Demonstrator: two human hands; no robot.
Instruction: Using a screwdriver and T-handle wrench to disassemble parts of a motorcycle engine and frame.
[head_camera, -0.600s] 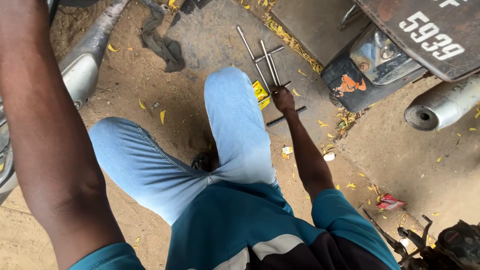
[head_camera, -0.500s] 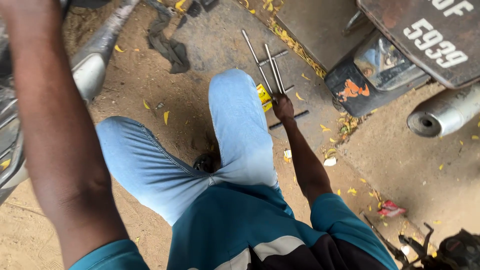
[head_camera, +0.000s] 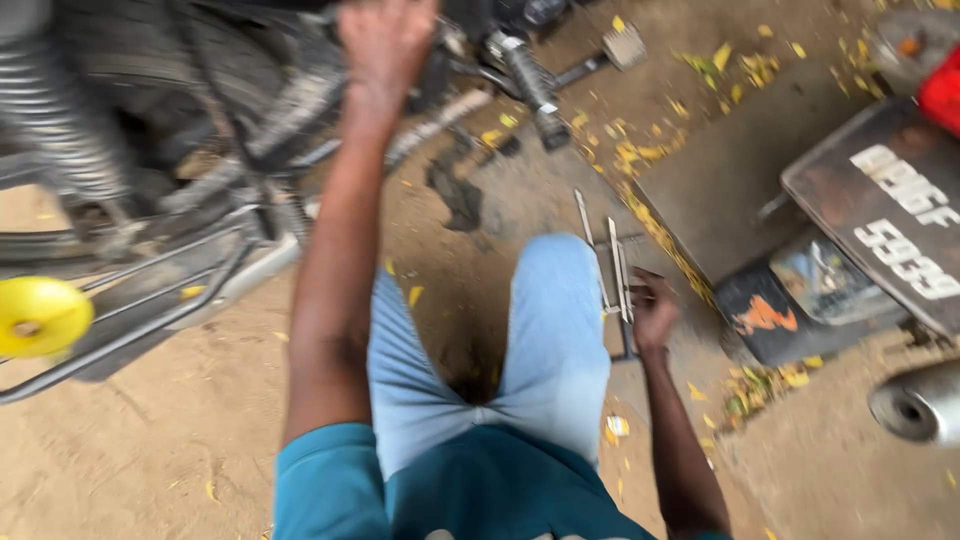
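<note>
Head view: left hand (head_camera: 385, 45) grips the motorcycle frame (head_camera: 250, 130), grasp blurred; right hand (head_camera: 652, 315) closes on long metal tools (head_camera: 612, 262), best lifted together.

bare sandy ground (head_camera: 150, 450) lies open at the left. the motorcycle frame (head_camera: 150, 290) and footpeg (head_camera: 530, 85) crowd the space ahead, while metal rods (head_camera: 612, 265) and a dark mudguard (head_camera: 800, 290) block the right side by the knee (head_camera: 560, 270).

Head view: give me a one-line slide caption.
Crouched on sandy ground, a person's left hand reaches up to a motorcycle while the right hand rests on metal tools.
</note>
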